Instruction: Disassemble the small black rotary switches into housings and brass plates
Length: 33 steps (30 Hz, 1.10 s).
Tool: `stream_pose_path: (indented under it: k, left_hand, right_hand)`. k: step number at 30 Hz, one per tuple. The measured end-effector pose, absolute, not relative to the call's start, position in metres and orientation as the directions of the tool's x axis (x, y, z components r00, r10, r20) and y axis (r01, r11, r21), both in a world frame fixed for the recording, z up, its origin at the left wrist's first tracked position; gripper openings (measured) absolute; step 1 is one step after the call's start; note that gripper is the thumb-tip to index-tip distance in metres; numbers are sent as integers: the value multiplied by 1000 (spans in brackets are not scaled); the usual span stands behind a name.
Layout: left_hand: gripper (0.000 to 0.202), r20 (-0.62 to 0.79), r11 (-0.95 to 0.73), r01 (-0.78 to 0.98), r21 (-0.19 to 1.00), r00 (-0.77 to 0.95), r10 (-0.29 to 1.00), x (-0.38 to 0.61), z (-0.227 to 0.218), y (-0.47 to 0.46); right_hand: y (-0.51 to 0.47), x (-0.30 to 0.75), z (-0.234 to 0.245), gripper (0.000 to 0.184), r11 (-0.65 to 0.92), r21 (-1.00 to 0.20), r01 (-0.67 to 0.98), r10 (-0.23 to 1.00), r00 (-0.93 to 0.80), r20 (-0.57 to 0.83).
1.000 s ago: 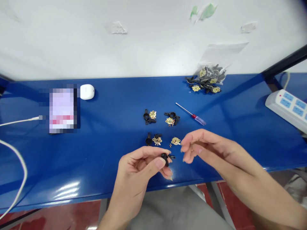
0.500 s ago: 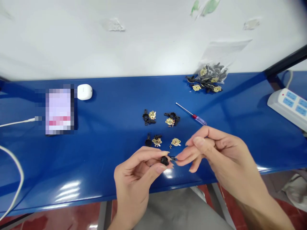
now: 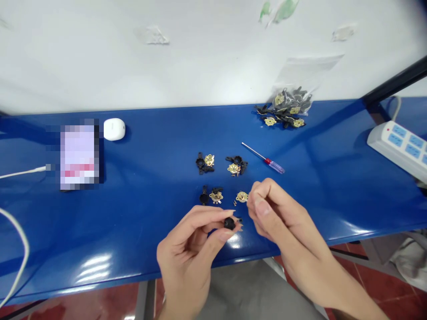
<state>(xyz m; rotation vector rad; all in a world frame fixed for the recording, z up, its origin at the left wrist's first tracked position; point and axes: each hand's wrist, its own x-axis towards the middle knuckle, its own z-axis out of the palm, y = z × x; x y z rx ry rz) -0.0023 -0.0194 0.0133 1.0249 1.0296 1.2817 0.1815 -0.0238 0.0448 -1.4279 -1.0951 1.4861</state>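
Sitting in left hand (image 3: 183, 251), black part (image 3: 229, 223), between thumb and fingertips

The right hand (image 3: 278, 218), its fingers loosely extended one second earlier and spread beside the left fingertips at half a second, is now drawn in, with the thumb brought against the curled fingers; whether anything lies between them cannot be told. It has moved away from the black part (image 3: 229, 223), and now overlaps the right edge of the nearest gold plate (image 3: 242, 197). The black part has turned, its rounded end now facing the camera.
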Motion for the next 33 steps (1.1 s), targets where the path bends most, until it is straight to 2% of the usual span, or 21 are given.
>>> stream_pose_path:
  k: [6, 9, 14, 21, 24, 29, 33]
  left_hand:
    - [22, 39, -47, -151, 987, -54, 998, 4, 15, -24]
    - [25, 42, -56, -130, 990, -110, 993, 8, 15, -25]
    - [32, 94, -108, -89, 990, -142, 985, 13, 17, -24]
    - [38, 193, -185, 57, 981, -193, 962, 15, 17, -25]
    - [41, 230, -218, 80, 973, -195, 953, 13, 17, -25]
    - [46, 201, -188, 83, 979, -205, 958, 11, 17, -25]
    - [42, 180, -167, 79, 983, -207, 962, 9, 16, -27]
  right_hand:
    - [-17, 171, 39, 27, -438, -843, -312, 895, -57, -443]
    - [-18, 161, 37, 28, -453, -787, -418, 871, -22, -490]
    - [-21, 149, 42, 29, -427, -787, -446, 872, 27, -488]
    - [-20, 140, 47, 36, -422, -734, -532, 851, 45, -523]
    - [-19, 138, 47, 31, -430, -705, -564, 842, 31, -539]
    - [-15, 139, 49, 25, -436, -695, -572, 852, -14, -523]
    - [-14, 143, 49, 25, -453, -705, -545, 856, -43, -516]
